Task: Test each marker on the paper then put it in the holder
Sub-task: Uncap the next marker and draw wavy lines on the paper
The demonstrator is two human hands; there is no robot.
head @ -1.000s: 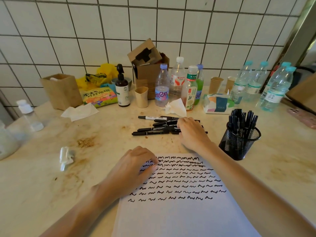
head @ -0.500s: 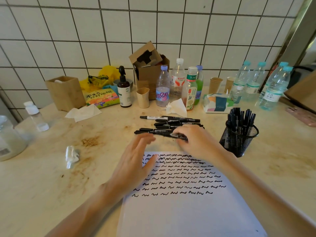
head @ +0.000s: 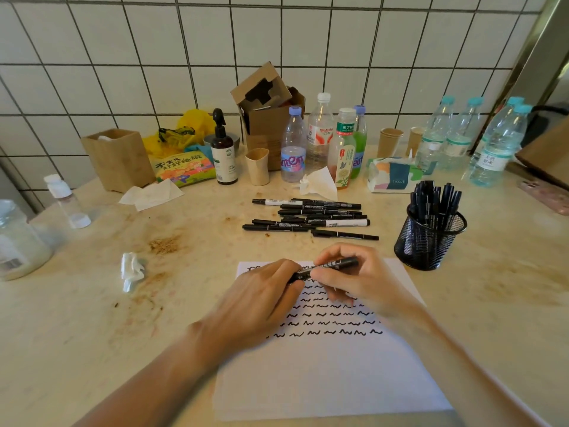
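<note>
— Why were both hands on one black marker (head: 326,268)?

— The left hand (head: 264,298) pinched one end, the right hand (head: 354,280) gripped its barrel above the scribbled paper (head: 332,374), likely uncapping; the mesh holder (head: 429,241) waited nearby.

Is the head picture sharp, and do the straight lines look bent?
Head view: the wall tiles bow outward, a wide-angle distortion; the marker held by the left hand and right hand looks slightly soft; light is even, without hard shadows.
</note>
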